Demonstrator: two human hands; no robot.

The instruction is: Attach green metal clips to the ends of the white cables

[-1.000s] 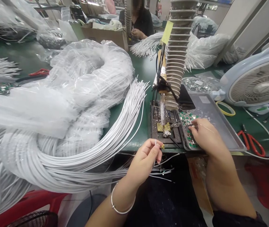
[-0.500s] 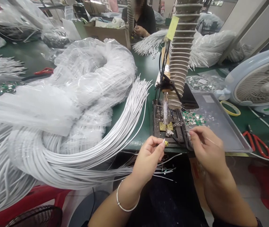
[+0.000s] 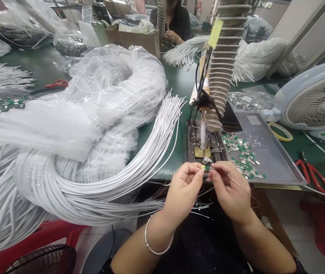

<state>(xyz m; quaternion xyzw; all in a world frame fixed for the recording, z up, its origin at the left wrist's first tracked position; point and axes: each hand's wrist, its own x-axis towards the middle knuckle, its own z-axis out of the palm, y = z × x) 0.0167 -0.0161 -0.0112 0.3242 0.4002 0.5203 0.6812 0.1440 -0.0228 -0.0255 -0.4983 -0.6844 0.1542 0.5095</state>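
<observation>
My left hand (image 3: 184,188) pinches a small green circuit board (image 3: 207,168) between thumb and fingers; a yellow bit shows at its left end. Right beside it, my right hand (image 3: 231,188) is closed on a thin solder wire (image 3: 241,187), which trails back over the hand to the right. Both sets of fingertips meet just below the tip of a soldering iron (image 3: 203,131), which points downward in its stand (image 3: 191,152). Whatever joins board and wire is too small to make out. Loose white cables (image 3: 151,206) pass behind my left wrist.
A thick bundle of white cables (image 3: 117,190) and plastic wrapping (image 3: 117,87) fill the left. A ribbed hose (image 3: 221,72) hangs above the iron. Several small boards (image 3: 241,152) lie on a grey tray (image 3: 279,152), near red-handled cutters (image 3: 312,175) and a fan (image 3: 319,99). Opposite sits a person (image 3: 176,26).
My right hand has moved left from the tray's edge to meet my left hand under the iron. The green board and trailing solder wire now show at the fingers.
</observation>
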